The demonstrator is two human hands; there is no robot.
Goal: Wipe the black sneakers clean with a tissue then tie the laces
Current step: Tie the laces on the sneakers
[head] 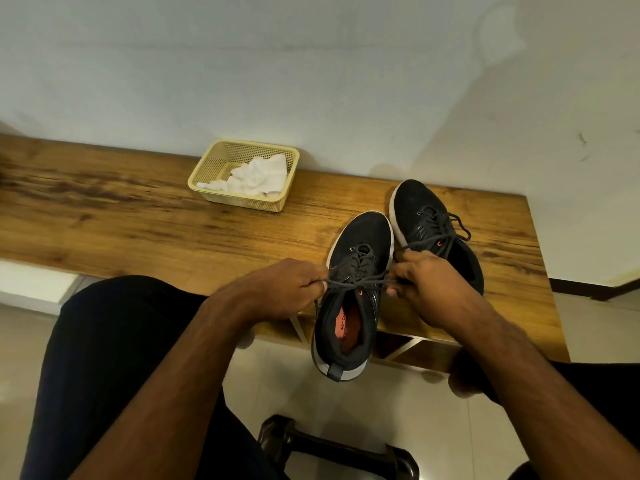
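Two black sneakers stand side by side on the wooden surface (138, 216): the near sneaker (349, 299), whose heel juts past the front edge, and the far sneaker (433, 226), set just beside it to the right and a little farther back, toes toward the wall. There is one woven plastic basket (280, 174) against the wall to the left, well apart from the shoes, and in it one crumpled white tissue (258, 178). Two hands work on the near sneaker. The left hand (287, 289) has its grip closed, thumb and curled fingers pinching one end of the dark lace (356, 284) at the shoe's left side; the right hand (426, 282) has its grip closed on the other end at the shoe's right side, so that the lace runs taut between them across the tongue, just above the orange insole. The far sneaker's lace lies loose over its tongue, with one strand running down toward the right hand; whether that strand is also caught in the grip I cannot tell. The right hand hides the rear part of the far sneaker. A dark dumbbell (332, 448) on the tiled floor is cut off by the lower edge.
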